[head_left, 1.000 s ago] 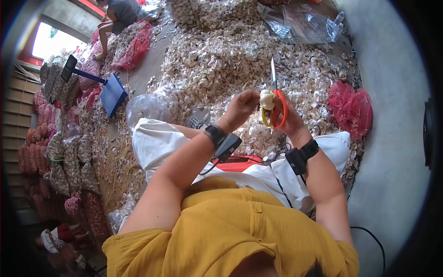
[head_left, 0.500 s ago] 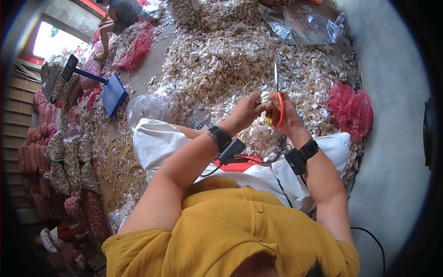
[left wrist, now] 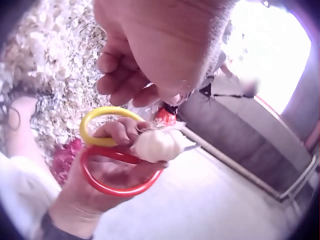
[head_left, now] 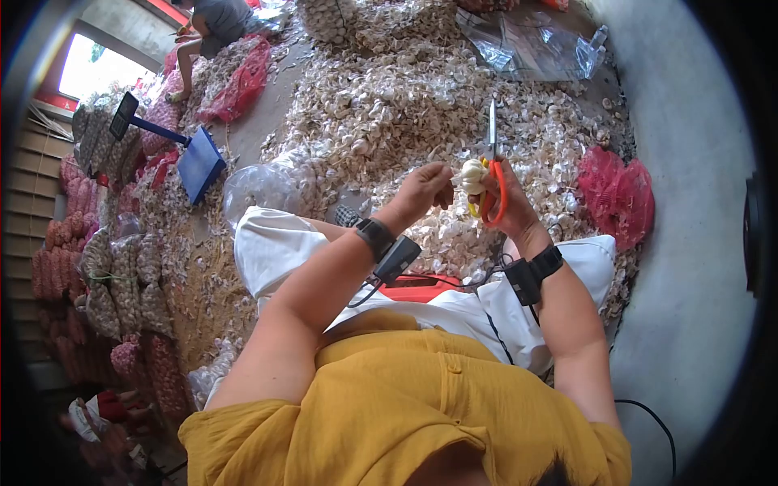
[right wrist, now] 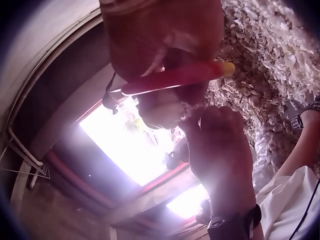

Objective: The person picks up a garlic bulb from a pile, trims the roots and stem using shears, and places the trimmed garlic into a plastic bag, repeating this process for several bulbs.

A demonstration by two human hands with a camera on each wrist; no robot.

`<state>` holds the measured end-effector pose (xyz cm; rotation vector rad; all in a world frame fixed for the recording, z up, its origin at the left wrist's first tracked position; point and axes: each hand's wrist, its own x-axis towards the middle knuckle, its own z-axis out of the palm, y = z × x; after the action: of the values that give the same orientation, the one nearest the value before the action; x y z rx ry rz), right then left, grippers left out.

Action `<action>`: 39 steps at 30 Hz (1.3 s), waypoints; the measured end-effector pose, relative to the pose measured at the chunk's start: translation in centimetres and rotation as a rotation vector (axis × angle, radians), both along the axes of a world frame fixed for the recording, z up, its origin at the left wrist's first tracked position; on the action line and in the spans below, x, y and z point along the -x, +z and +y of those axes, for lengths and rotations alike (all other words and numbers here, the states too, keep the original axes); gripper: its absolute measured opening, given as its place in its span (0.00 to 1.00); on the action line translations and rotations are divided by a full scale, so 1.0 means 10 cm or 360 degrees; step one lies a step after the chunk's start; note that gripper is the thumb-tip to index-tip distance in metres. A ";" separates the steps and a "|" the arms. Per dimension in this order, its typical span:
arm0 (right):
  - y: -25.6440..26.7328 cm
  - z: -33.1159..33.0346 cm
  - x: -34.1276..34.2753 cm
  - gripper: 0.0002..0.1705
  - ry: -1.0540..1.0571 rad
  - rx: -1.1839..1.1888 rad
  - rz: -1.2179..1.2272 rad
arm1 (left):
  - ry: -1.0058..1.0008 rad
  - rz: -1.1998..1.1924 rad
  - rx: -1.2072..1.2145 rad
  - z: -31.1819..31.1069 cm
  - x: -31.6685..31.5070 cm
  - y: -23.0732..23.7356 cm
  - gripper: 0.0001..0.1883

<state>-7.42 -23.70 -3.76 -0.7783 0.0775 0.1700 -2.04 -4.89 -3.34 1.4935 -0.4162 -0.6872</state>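
Note:
A white garlic bulb (head_left: 472, 176) is held at the fingertips of my right hand (head_left: 512, 202). The same hand grips scissors (head_left: 498, 191) with one red-orange and one yellow handle loop; their blades point away from me. In the left wrist view, the peeled-looking bulb (left wrist: 159, 145) sits beside the red loop (left wrist: 120, 191), with thin skin at its top. My left hand (head_left: 420, 194) is just left of the bulb and apart from it, fingers curled. No object shows in those fingers in the left wrist view.
A broad heap of garlic skins (head_left: 405, 105) covers the floor ahead. Red mesh netting (head_left: 616, 197) lies at right by the pale wall (head_left: 681, 243). Clear plastic bags (head_left: 259, 190), a blue scale (head_left: 200, 166) and filled net sacks (head_left: 121, 275) stand at left. Another person (head_left: 219, 24) sits far left.
Half a second ago my left fingers were at the bulb; now they have drawn away to the left. The right hand keeps the bulb and scissors, with the bulb turned.

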 end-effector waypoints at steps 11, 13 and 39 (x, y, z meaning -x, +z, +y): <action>0.06 0.04 0.01 0.37 -0.0060 0.0082 -0.0027 | 0.0074 0.0076 0.0068 -0.09 0.04 0.00 0.12; -0.01 0.02 -0.02 0.36 -0.0064 0.0200 -0.0043 | 0.0149 0.0006 -0.0044 -0.09 0.03 -0.01 0.11; -0.02 0.09 0.06 0.37 -0.0110 0.1812 -0.0564 | 0.0418 0.0192 0.0456 0.12 -0.05 0.08 0.28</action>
<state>-8.00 -22.84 -3.96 -1.9256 -0.1542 -0.1057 -1.52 -3.68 -2.49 1.2013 -0.2101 -0.4833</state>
